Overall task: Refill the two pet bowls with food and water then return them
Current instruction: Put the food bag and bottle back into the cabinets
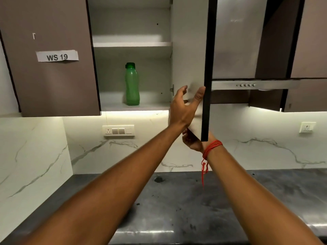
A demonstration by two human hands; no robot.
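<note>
Green plastic bottle (pixel 132 84) stands upright, cap up, alone on the lower shelf of the open wall cabinet (pixel 131 44). Just right of it, the left hand (pixel 184 106) rests spread against the white door (pixel 190 50), while the right hand (pixel 192 141) grips the door's bottom corner. Below lies a dark countertop (pixel 177 209) against a marble backsplash (pixel 35 156).

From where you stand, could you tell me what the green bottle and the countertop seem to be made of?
Green bottle: probably translucent plastic, matte, with a darker green cap. Countertop: likely polished dark stone, mottled grey and glossy, reflecting light.
</note>
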